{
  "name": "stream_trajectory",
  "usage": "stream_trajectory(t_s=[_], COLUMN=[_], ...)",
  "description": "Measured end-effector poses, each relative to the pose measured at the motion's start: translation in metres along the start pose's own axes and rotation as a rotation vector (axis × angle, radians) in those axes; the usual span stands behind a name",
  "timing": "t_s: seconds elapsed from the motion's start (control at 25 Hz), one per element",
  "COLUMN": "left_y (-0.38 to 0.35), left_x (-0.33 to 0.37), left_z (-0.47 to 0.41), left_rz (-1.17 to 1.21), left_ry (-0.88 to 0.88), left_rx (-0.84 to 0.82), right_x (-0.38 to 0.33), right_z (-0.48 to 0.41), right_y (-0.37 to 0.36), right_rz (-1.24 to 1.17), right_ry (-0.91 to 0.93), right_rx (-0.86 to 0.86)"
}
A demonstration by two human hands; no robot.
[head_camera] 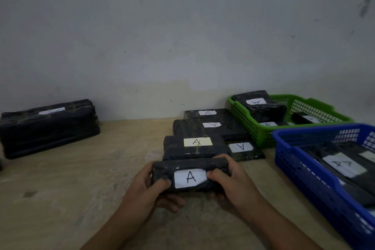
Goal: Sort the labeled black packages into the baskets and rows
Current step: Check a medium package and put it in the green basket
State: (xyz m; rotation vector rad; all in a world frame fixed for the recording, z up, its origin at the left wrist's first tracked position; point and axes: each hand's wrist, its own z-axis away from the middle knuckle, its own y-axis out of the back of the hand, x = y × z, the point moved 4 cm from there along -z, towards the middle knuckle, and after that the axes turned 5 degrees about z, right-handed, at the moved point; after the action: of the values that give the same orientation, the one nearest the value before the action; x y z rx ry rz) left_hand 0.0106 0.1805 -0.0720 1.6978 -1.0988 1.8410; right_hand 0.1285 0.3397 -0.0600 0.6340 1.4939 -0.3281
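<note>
One package (pixel 190 176) in the grip of left hand (pixel 146 186) and right hand (pixel 229 182) — three more packages (pixel 194 148) lined beyond; green basket (pixel 243 119), blue basket (pixel 294 166) at right.

A pale wooden table (pixel 71 199) meets a grey-white wall (pixel 162 36) — scuffed dark at its upper right

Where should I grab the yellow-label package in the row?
Take the yellow-label package by its short ends, from above, probably a hand each. Neighbours crowd its long sides: the package behind, the held package in front. Its left end is free.
</note>
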Motion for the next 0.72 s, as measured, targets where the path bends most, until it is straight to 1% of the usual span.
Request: stream_trajectory(t_s=[0.16,0.4,0.56,0.72], left_y=[0.0041,-0.0008,0.0012,0.0022], left_x=[0.0021,0.0017,0.0037,0.0025], left_z=[-0.0025,-0.0015,-0.0007,-0.0002], left_rz=[0.036,0.124,0.074,0.056], left_ry=[-0.038,-0.045,-0.074,-0.060], left_rx=[0.066,0.026,0.040,0.046], right_x=[0.0040,-0.0010,0.0024,0.0059], right_z=[0.0014,0.0000,0.0006,-0.0039], right_y=[-0.0077,-0.0022,-0.0035,-0.0044], right_rz=[-0.095,-0.138,-0.153,-0.219], right_ry=[-0.066,-0.029,-0.056,-0.115], right_rx=[-0.118,-0.026,-0.057,0.001])
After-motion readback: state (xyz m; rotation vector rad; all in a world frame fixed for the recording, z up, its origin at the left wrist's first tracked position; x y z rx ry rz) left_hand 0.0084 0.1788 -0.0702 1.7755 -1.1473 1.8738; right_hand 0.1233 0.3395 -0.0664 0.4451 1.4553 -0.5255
